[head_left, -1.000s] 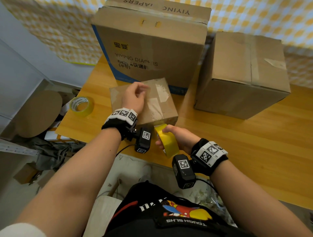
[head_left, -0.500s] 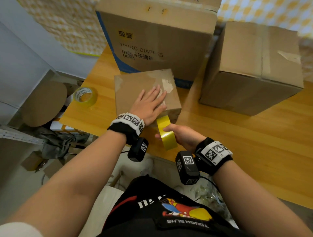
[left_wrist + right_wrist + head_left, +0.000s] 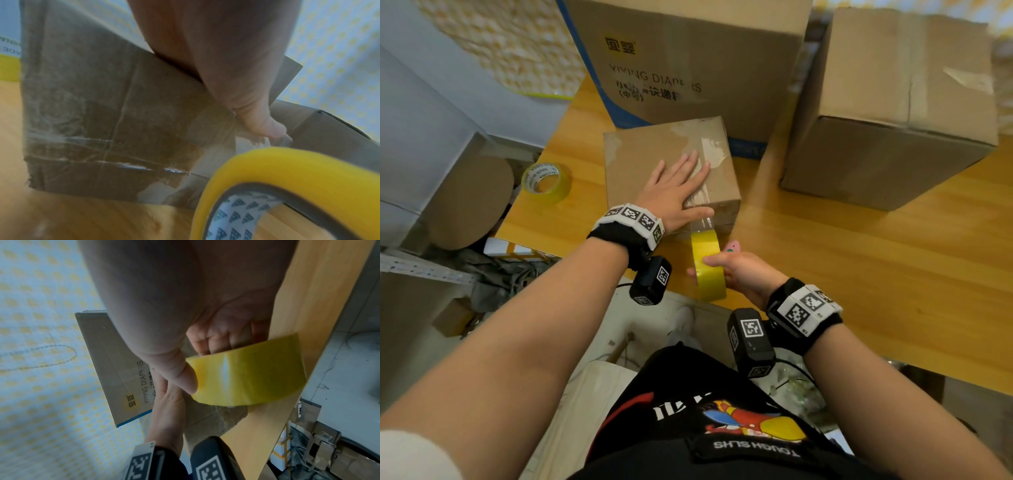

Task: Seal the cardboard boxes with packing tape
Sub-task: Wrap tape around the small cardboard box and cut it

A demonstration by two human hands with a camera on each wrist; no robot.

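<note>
A: Where is the small box?
B: Counter centre, at 12 o'clock — left hand flat, fingers straight, pressing its top.
A: The tape roll?
B: At 6 o'clock, gripped by right hand — light, rigid; film likely sticky, so hold the rim.

The left hand, a second ago curled on the top of the small brown cardboard box, now lies flat with straight fingers pressing the clear tape strip down near the box's 5 o'clock corner. The right hand has drawn the yellow packing-tape roll back toward 6 o'clock, off the box's front face, with tape stretched between roll and box edge.
</note>
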